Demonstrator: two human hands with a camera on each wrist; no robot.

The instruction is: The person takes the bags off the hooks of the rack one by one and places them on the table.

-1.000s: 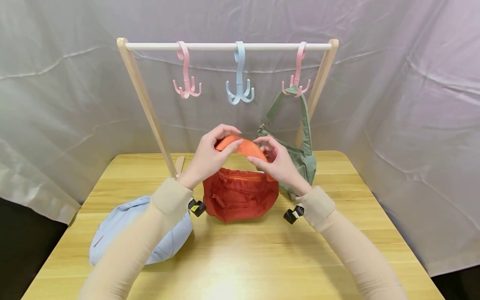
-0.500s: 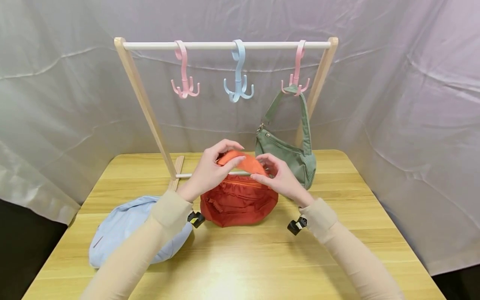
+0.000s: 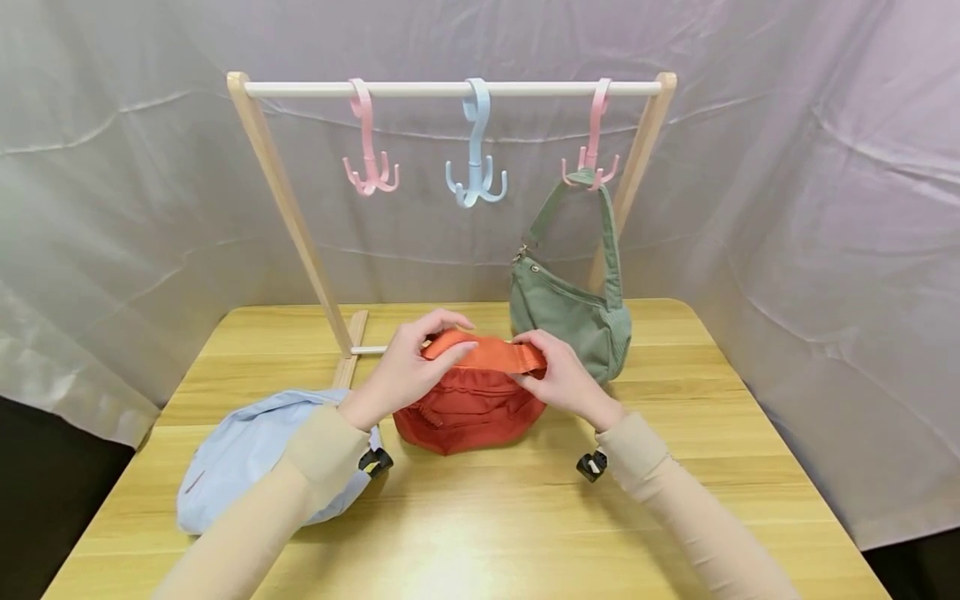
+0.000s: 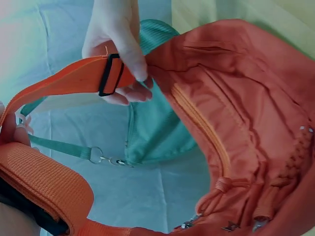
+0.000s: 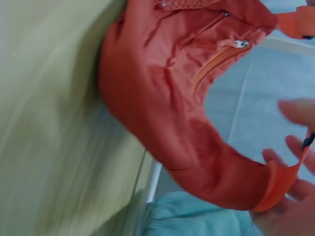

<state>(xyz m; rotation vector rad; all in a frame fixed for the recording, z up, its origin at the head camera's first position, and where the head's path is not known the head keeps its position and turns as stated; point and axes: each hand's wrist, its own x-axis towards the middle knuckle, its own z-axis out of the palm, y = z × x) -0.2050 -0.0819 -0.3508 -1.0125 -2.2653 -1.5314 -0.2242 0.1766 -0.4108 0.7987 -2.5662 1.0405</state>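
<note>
Orange webbing, ribbed in weave, forms the orange strap point(image 3: 487, 354) of a crinkled red fabric bag point(image 3: 472, 412). The left wrist view alone shows the strap's black slider point(image 4: 104, 76) clearly, along with a braided pull point(image 4: 293, 162) and a thick fold of webbing beside the left hand point(image 3: 416, 362). The right wrist view shows the bag's rounded end narrowing into the strap at the right hand point(image 3: 558, 375). Both hands have their fingers bent around the strap, the left with thumb and forefinger spread apart, the right gripping close to the slider. The bag is low at the wooden bench point(image 3: 525, 521), between a smooth pale blue bag point(image 3: 247, 454) and a hanging ribbed green bag point(image 3: 558, 312); whether its base touches the wood I cannot tell. Its crescent body runs left to right, strap uppermost, front facing the person.
</note>
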